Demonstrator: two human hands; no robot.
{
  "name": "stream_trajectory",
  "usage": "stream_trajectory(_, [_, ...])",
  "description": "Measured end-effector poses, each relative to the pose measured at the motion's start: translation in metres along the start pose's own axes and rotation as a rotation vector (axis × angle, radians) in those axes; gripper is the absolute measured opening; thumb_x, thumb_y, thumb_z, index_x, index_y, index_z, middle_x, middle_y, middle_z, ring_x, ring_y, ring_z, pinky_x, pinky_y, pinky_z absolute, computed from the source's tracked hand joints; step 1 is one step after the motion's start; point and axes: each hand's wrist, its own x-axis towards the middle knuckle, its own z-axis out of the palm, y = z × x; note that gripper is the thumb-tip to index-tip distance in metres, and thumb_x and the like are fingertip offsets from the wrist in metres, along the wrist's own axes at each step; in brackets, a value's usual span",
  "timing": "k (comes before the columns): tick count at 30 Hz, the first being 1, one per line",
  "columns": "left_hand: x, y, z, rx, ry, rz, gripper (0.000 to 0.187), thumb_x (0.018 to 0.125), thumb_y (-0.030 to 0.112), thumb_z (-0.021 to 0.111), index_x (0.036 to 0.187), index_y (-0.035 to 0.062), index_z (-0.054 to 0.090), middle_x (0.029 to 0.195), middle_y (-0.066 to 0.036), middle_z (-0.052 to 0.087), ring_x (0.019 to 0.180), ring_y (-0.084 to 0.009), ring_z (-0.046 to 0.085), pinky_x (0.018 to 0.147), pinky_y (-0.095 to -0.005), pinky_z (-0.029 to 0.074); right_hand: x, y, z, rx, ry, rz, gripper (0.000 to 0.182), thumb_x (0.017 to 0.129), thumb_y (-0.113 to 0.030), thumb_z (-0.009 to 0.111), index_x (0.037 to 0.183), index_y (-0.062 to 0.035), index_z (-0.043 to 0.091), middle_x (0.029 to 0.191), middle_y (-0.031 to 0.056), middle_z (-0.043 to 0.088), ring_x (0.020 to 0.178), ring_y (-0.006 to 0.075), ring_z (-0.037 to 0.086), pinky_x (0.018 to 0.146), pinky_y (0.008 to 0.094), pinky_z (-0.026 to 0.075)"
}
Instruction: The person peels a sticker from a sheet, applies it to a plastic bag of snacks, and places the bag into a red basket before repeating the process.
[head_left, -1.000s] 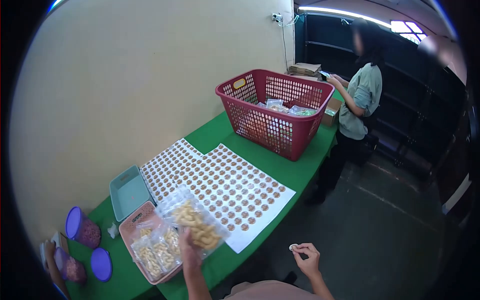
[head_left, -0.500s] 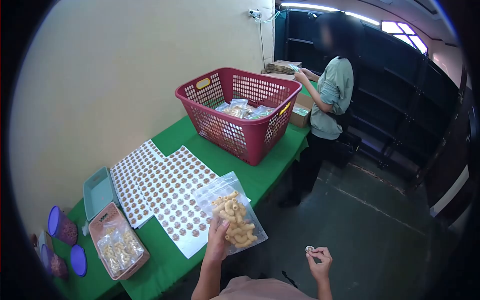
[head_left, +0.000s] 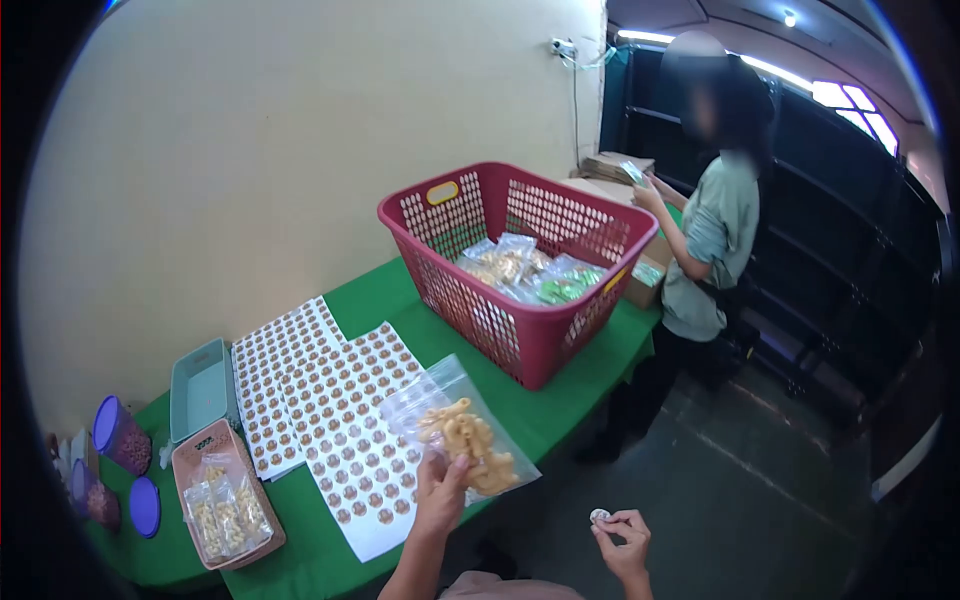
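My left hand (head_left: 440, 492) is closed on a clear zip bag (head_left: 470, 435) filled with curled, tube-shaped macaroni snacks, tilted above the table's front edge. Between the thumb and fingertips of my right hand (head_left: 625, 545) is a small round sticker (head_left: 600, 516), apart from the bag and over the floor. Sheets of round brown-and-white stickers (head_left: 370, 430) lie on the green cloth behind the bag. Past them stands a large maroon laundry basket (head_left: 470, 285) with several packed bags (head_left: 520, 265) inside.
At left are a pink basket (head_left: 188, 470) of small snack bags, a teal tray (head_left: 178, 400) and purple-lidded jars (head_left: 125, 435). A co-worker (head_left: 715, 235) stands at the table's far end, holding a small packet (head_left: 633, 173) beside a cardboard box (head_left: 643, 290).
The view has shifted, so the basket and co-worker sit farther right and lower. My right hand with the sticker has come nearer the bag. The bag remains in my left hand.
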Motion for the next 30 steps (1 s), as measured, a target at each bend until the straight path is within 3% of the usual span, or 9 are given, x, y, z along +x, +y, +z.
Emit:
stream_trajectory(4, [0.042, -0.004, -0.014, 0.03, 0.221, 0.065, 0.05, 0.076, 0.008, 0.061, 0.117, -0.0018, 0.034, 0.109, -0.011, 0.048, 0.1, -0.0198, 0.049, 0.084, -0.0314, 0.041, 0.053, -0.006, 0.029, -0.016, -0.033, -0.111, 0.015, 0.059, 0.001, 0.07, 0.071, -0.0059, 0.066, 0.076, 0.0071, 0.055, 0.064, 0.0147, 0.054, 0.056, 0.0237, 0.043])
stream_trajectory(8, [0.079, -0.007, -0.027, 0.063, 0.209, 0.146, 0.063, 0.068, 0.026, 0.071, 0.115, 0.0018, 0.036, 0.1, -0.008, 0.05, 0.092, -0.019, 0.052, 0.077, -0.0338, 0.047, 0.095, -0.008, 0.048, 0.024, -0.068, -0.084, 0.015, 0.058, 0.001, 0.07, 0.071, -0.0054, 0.066, 0.074, 0.0066, 0.054, 0.064, 0.0147, 0.056, 0.056, 0.0232, 0.045])
stream_trajectory(11, [0.105, -0.005, -0.034, 0.162, 0.275, 0.035, 0.036, 0.077, 0.012, 0.061, 0.105, -0.0037, 0.044, 0.096, -0.01, 0.053, 0.092, -0.02, 0.053, 0.078, -0.032, 0.046, 0.119, -0.007, 0.056, 0.044, -0.04, -0.123, 0.015, 0.058, 0.002, 0.07, 0.071, -0.0051, 0.066, 0.074, 0.0067, 0.054, 0.064, 0.015, 0.056, 0.057, 0.0235, 0.046])
stream_trajectory(16, [0.126, 0.005, -0.024, -0.035, 0.32, 0.149, 0.028, 0.078, 0.007, 0.058, 0.1, -0.0021, 0.044, 0.093, -0.009, 0.053, 0.084, -0.0192, 0.055, 0.077, -0.0311, 0.046, 0.168, -0.02, 0.047, 0.064, -0.047, -0.232, 0.016, 0.055, 0.002, 0.072, 0.067, -0.0072, 0.065, 0.074, 0.0069, 0.055, 0.064, 0.015, 0.056, 0.057, 0.0233, 0.046])
stream_trajectory(18, [0.125, 0.008, -0.038, 0.204, 0.416, 0.208, 0.041, 0.077, 0.016, 0.061, 0.111, 0.0031, 0.04, 0.09, -0.007, 0.052, 0.086, -0.0164, 0.052, 0.077, -0.0321, 0.044, 0.199, -0.025, 0.036, -0.005, -0.064, -0.402, 0.019, 0.053, -0.001, 0.073, 0.067, -0.0104, 0.064, 0.074, 0.0052, 0.054, 0.064, 0.0158, 0.056, 0.054, 0.0236, 0.044])
stream_trajectory(20, [0.132, 0.009, -0.063, 0.2, 0.208, 0.276, 0.04, 0.08, 0.021, 0.058, 0.112, 0.007, 0.04, 0.092, -0.006, 0.051, 0.086, -0.016, 0.052, 0.076, -0.0305, 0.045, 0.234, -0.031, 0.03, 0.103, -0.079, -0.533, 0.02, 0.054, -0.002, 0.072, 0.068, -0.0115, 0.063, 0.075, 0.0042, 0.054, 0.063, 0.0157, 0.056, 0.054, 0.0237, 0.044])
stream_trajectory(22, [0.148, 0.029, -0.032, -0.092, 0.469, 0.428, 0.039, 0.082, 0.028, 0.053, 0.112, 0.0068, 0.039, 0.095, -0.005, 0.051, 0.082, -0.017, 0.053, 0.07, -0.0296, 0.047, 0.272, -0.041, 0.025, 0.144, -0.115, -0.744, 0.024, 0.054, 0.002, 0.073, 0.073, -0.0095, 0.065, 0.079, 0.0052, 0.054, 0.063, 0.0158, 0.057, 0.054, 0.0231, 0.05])
stream_trajectory(24, [0.16, 0.042, 0.0, -0.074, 0.474, 0.443, 0.042, 0.085, 0.034, 0.048, 0.115, 0.0064, 0.038, 0.096, -0.005, 0.05, 0.082, -0.0182, 0.053, 0.069, -0.0303, 0.048, 0.309, -0.048, 0.027, 0.241, -0.182, -0.86, 0.023, 0.055, 0.003, 0.07, 0.073, -0.0085, 0.064, 0.082, 0.0049, 0.052, 0.066, 0.0164, 0.058, 0.056, 0.0251, 0.05])
stream_trajectory(30, [0.214, 0.04, 0.059, 0.258, 0.106, 0.478, 0.053, 0.078, 0.028, 0.059, 0.118, 0.0054, 0.034, 0.097, -0.008, 0.051, 0.087, -0.0179, 0.055, 0.073, -0.0341, 0.051, 0.425, -0.064, 0.058, 0.277, -0.29, -1.28, 0.022, 0.057, 0.002, 0.068, 0.077, -0.0065, 0.064, 0.081, 0.0038, 0.051, 0.067, 0.0166, 0.056, 0.055, 0.0272, 0.048])
